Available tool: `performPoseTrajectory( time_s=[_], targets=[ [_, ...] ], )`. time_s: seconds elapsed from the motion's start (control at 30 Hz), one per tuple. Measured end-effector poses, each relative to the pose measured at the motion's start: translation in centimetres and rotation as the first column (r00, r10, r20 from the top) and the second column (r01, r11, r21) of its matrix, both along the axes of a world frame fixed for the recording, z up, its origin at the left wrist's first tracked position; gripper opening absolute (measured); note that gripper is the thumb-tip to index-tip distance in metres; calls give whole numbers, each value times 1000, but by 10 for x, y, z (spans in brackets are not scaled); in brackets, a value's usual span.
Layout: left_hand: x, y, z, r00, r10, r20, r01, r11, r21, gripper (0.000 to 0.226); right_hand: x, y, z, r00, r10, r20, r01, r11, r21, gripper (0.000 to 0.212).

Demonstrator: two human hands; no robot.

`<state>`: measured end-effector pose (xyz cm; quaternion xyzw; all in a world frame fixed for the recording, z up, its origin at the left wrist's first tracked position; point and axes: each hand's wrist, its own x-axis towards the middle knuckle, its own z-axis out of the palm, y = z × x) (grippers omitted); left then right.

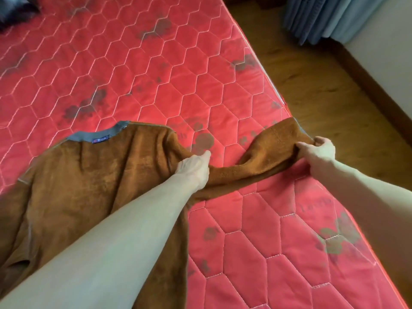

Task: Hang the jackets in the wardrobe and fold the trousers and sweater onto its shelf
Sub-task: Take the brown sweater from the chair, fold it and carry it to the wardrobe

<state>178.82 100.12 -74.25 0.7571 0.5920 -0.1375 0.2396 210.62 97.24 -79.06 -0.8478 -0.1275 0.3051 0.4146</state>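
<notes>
My left hand presses down where the sleeve meets the body of the brown fleecy sweater with the grey neckband, knuckles up and fingers curled into the pile, though I cannot tell whether they truly pinch cloth or only pin it; my right hand grips the cuff end of the sleeve, fingers curled over the top and the thumb out of sight beneath. The risks, as I judge them: the cuff sits right at the edge of the red quilted mattress with the hexagon stitching and dark paw prints, so if my right grip slackens the sleeve may slide toward the wooden floor; if I pull the sleeve across without holding the shoulder firm, the whole body may drag and bunch, spoiling a flat fold; the soft fleece may also cling to the quilting and crease. The sweater lies spread on the near left part of the mattress, neckband away from me with a small blue label, apparently inside out; its sleeve stretches rightward, sagging between my hands; its lower part runs under my left forearm and out of view.
</notes>
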Motion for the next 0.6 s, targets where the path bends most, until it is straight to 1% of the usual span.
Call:
performPoseTrajectory(
  time_s=[0.03, 0.1, 0.17, 0.2, 0.23, 0.3, 0.33, 0.4, 0.43, 0.5, 0.57, 0.6],
  targets=[
    [0, 0, -1, 999, -35, -8, 35, 999, 29, 20, 4, 2, 0, 999, -39, 6, 39, 999, 32, 63],
    [-3, 1, -2, 998, 21, 63, -25, 997, 78, 6, 10, 0, 2, 994, -109, 17, 106, 988, 109, 55],
    [-7, 8, -2, 971, 173, 165, -198, 969, 149, 2, 18, -9, 4, 988, -156, 14, 149, 963, 225, 54],
    [-8, 12, -1, 941, 250, 228, -294, 938, 182, 3, 21, -14, 7, 982, -189, 24, 175, 942, 286, 55],
    [-8, 16, 1, 908, 300, 293, -366, 908, 205, 4, 25, -20, 10, 975, -210, 66, 177, 927, 330, 56],
    [-3, 22, 4, 853, 310, 421, -427, 877, 219, 3, 31, -30, 11, 966, -220, 138, 155, 915, 374, 56],
    [1, 22, 5, 846, 287, 450, -409, 890, 201, 7, 32, -35, 10, 958, -242, 154, 169, 909, 380, 56],
    [8, 17, 4, 877, 201, 435, -293, 944, 155, 28, 32, -41, 9, 939, -327, 111, 263, 885, 383, 55],
    [10, 13, 1, 912, 141, 385, -207, 969, 136, 39, 33, -43, 8, 923, -378, 67, 326, 864, 385, 51],
    [10, -2, -9, 975, 11, 223, -34, 994, 100, 54, 37, -47, 6, 891, -455, -10, 433, 842, 323, 39],
    [6, -22, -23, 986, -144, 82, 137, 987, 83, 64, 45, -49, 2, 869, -485, -100, 495, 841, 220, 33],
    [3, -33, -30, 977, -212, 35, 208, 974, 86, 67, 51, -51, -1, 874, -472, -116, 486, 855, 182, 33]
  ],
)
